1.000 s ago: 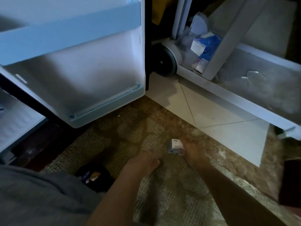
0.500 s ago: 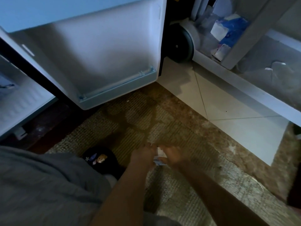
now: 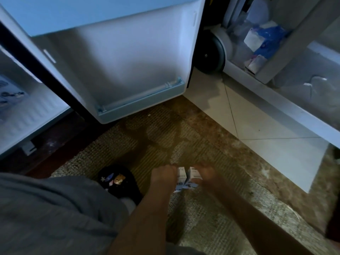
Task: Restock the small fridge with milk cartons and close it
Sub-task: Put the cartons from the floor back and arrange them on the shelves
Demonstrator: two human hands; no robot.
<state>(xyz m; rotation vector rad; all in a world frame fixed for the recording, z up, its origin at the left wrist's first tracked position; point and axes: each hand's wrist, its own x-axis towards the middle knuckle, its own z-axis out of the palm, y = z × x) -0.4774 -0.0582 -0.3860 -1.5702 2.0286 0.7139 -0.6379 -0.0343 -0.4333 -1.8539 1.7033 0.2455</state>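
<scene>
Two small white milk cartons stand side by side on the rug, low in the head view. My left hand (image 3: pixel 162 176) is closed around the left carton (image 3: pixel 181 174). The right carton (image 3: pixel 194 173) is gripped by my right hand (image 3: pixel 207 176). The cartons touch each other. Above them the small fridge's white door (image 3: pixel 117 61) hangs wide open, its lower door shelf (image 3: pixel 141 102) bare. The fridge's inside (image 3: pixel 20 107) shows at the far left, mostly out of frame.
A woven brown rug (image 3: pixel 165 137) covers the floor under my hands. A black slipper with charms (image 3: pixel 117 181) lies left of my left hand. A wheeled white cart (image 3: pixel 266 100) holding packets stands at the right on pale tiles (image 3: pixel 257 126).
My right hand carried one carton left toward the other hand. Now both hands are side by side, each on a carton. The view has tilted down and nearer the floor.
</scene>
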